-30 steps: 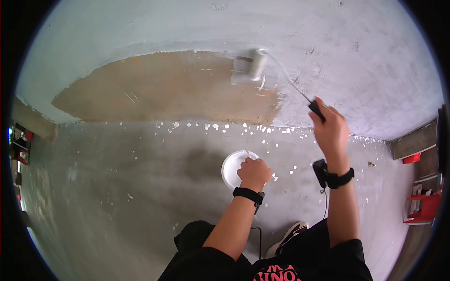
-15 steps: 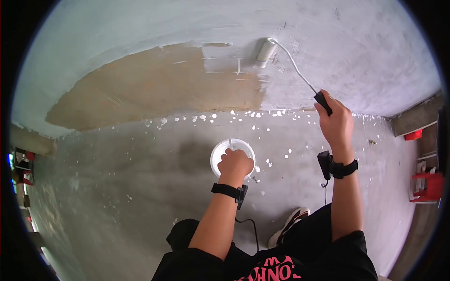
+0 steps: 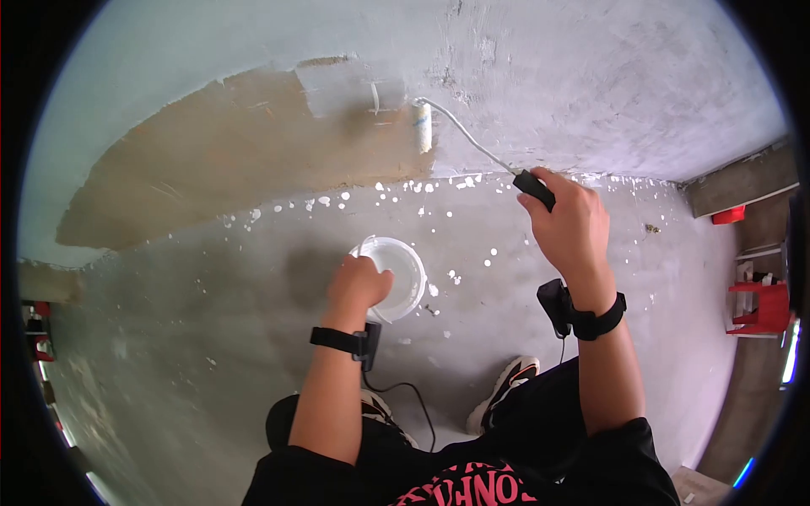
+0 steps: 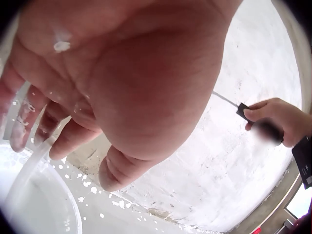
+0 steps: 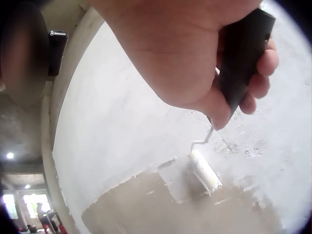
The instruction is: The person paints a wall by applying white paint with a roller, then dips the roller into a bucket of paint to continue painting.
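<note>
In the head view my right hand [image 3: 574,219] grips the black handle [image 3: 535,190] of a paint roller. A bent metal rod links it to the paint-flecked white roller sleeve [image 3: 424,128], which lies at the right border of the wall's brown patch [image 3: 211,152]. Low on the left, my left hand [image 3: 359,284] is at the rim of a round white bucket [image 3: 409,282] with white paint inside. The left wrist view shows its fingers curled round the bucket's pale strap handle [image 4: 30,168]. My thumb stands apart from the handle.
White paint drops [image 3: 454,277] dot the grey floor [image 3: 219,354] along the wall's foot. The wall [image 3: 574,101] around the brown patch is coated whitish grey. Red stools [image 3: 764,308] stand far right. My shoes [image 3: 506,392] are below the bucket, near a black cable [image 3: 413,392].
The roller went up the whitish wall, then down to the brown patch's right border. My left hand moved from the bucket's right side to its left. The head view has turned rightward.
</note>
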The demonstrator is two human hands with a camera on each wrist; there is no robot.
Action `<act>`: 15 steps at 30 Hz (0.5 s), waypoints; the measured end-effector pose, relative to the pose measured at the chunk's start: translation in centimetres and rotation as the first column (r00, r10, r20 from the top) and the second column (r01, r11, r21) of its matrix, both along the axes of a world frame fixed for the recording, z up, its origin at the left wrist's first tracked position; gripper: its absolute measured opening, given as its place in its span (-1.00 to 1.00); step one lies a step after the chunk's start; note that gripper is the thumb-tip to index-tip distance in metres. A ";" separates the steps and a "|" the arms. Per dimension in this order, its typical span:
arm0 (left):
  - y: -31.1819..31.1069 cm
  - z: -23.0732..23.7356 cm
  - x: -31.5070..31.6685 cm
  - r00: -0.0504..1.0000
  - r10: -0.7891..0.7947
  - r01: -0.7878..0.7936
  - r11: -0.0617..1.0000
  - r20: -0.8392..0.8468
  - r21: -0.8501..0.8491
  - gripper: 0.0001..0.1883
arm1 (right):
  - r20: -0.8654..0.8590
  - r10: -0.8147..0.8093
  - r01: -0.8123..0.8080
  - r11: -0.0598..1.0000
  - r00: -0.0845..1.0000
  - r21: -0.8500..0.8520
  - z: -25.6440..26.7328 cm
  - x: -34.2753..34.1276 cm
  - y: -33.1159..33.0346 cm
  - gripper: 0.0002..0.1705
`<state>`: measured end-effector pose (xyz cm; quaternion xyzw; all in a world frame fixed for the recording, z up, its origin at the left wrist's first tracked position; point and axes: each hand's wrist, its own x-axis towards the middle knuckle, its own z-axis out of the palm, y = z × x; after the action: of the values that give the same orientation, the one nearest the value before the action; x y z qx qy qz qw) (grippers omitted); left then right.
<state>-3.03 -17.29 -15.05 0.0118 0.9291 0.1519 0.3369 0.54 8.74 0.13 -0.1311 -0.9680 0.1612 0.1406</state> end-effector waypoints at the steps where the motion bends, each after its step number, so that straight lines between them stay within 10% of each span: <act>1: -0.3 0.7 -0.1 1.000 0.012 -0.012 1.000 0.018 -0.015 -0.41 | 0.057 -0.019 0.019 1.000 0.998 -0.006 -0.2 0.2 0.3 -0.66; 15: -4.4 -0.4 0.1 0.978 0.020 0.024 0.978 0.210 -0.207 -0.58 | 0.570 0.068 0.021 0.989 0.819 -0.149 -2.5 1.2 1.6 -0.55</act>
<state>-2.91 -21.65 -15.47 -0.0389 0.8990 0.0535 0.4330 1.76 10.34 -2.35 -0.1717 -0.9522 0.1876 -0.1692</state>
